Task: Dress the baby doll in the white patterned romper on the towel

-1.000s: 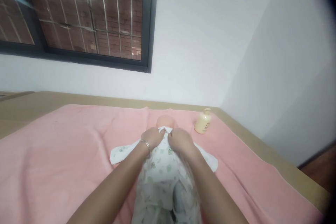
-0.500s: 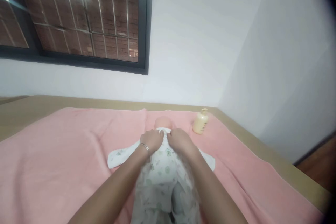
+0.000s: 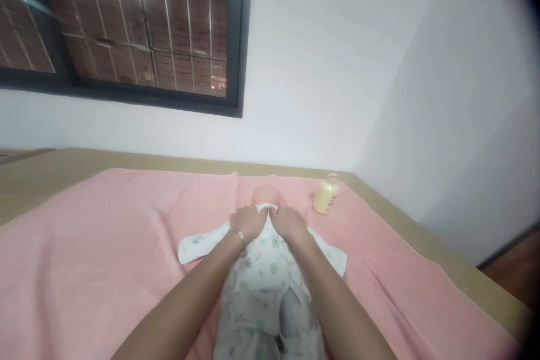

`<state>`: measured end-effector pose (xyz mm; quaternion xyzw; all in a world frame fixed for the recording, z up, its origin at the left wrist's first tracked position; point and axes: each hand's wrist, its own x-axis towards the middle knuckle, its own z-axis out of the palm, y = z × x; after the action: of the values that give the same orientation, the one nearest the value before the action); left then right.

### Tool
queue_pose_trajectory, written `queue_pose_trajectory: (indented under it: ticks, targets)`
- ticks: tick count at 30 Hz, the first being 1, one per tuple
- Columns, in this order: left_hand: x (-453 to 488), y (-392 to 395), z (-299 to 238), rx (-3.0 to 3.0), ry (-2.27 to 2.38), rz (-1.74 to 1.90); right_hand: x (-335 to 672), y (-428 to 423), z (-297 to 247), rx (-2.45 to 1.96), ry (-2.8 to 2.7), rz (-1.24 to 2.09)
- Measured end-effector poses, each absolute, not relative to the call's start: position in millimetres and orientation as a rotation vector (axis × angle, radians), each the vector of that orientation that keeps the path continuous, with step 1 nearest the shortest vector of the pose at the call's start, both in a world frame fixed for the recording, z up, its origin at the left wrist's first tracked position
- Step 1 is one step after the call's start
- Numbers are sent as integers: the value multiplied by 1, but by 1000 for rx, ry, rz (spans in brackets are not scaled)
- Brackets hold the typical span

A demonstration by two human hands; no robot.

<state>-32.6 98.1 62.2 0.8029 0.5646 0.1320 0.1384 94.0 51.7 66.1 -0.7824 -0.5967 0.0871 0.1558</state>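
Observation:
A baby doll (image 3: 266, 196) lies on its back on a pink towel (image 3: 105, 247), its head pointing away from me. It wears a white garment with small green prints (image 3: 261, 275), sleeves spread to both sides. My left hand (image 3: 248, 221), with a thin bracelet at the wrist, and my right hand (image 3: 287, 222) sit side by side at the garment's neckline just below the doll's chin. Both hands have the fingers curled and pinch the cloth edges there, knuckles nearly touching.
A cream pump bottle (image 3: 326, 195) stands on the towel to the right of the doll's head. The towel covers a tan surface (image 3: 447, 270) set into a white-walled corner. A dark-framed window (image 3: 126, 28) is on the back wall, upper left.
My two hands have drawn closer together at the neckline, closing the small gap between them. The view shifted slightly.

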Motion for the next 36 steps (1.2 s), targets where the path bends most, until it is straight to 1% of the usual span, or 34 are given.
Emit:
queue_pose_trajectory:
  ticks: [7, 19, 36]
  targets:
    - [-32, 104, 56, 2320, 1647, 409, 105, 59, 56, -2149, -1589, 322]
    - [-32, 103, 55, 2331, 1646, 410, 113, 64, 43, -2065, -1511, 304]
    - [-31, 104, 56, 2327, 1641, 394, 109, 59, 49, -2110, -1520, 304]
